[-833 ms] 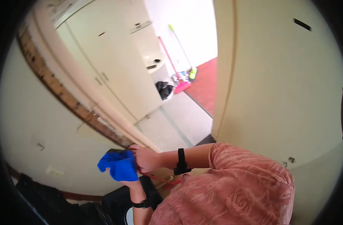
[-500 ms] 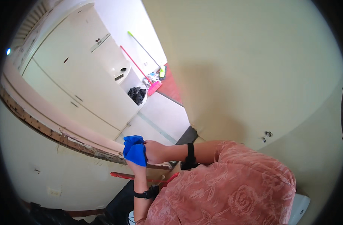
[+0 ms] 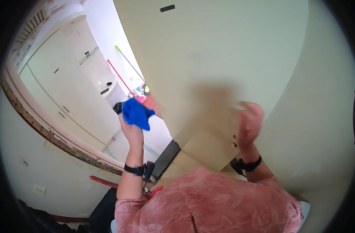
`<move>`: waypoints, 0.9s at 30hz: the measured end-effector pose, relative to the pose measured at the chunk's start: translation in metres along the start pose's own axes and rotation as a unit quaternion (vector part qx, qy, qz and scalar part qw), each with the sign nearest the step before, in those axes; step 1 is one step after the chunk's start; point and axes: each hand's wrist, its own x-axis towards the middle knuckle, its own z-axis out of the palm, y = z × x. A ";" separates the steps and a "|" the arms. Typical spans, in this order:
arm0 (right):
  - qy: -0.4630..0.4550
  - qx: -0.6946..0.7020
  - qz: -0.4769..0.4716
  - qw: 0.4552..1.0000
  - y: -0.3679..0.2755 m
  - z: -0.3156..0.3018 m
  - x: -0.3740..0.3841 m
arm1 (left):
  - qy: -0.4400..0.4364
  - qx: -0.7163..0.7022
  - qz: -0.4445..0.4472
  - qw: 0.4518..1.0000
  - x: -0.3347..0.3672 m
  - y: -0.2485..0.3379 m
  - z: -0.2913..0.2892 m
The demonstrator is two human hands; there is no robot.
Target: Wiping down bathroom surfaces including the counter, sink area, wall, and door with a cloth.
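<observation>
A crumpled blue cloth is bunched in my left hand, its fingers closed round it and mostly covered by the fabric. One corner of the cloth hangs toward the right. My right hand is raised, empty, its slightly blurred fingers curved and apart. It is in front of a large cream door, close to the small metal door handle, which my wrist partly overlaps. Whether the fingers touch the door, I cannot tell.
Through the doorway, white cabinets line the left. A pink-handled broom and a green-tipped pole lean beyond. A dark threshold crosses the floor. A worn door frame, red-handled tool and wall socket are nearer.
My hands have come apart. The left one rose with the blue cloth; the right let go of it and moved right, up before the door. The view has shifted too.
</observation>
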 end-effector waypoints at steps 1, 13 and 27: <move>0.039 -0.017 0.011 0.999 0.014 -0.018 0.003 | 0.006 0.017 0.032 0.999 0.006 0.003 0.018; 0.068 0.259 0.327 0.906 0.053 -0.052 0.025 | -0.061 -0.087 0.382 0.918 0.103 0.142 0.210; 0.071 0.168 0.354 0.917 0.082 -0.038 -0.013 | -0.324 0.163 0.522 0.772 0.005 0.067 0.285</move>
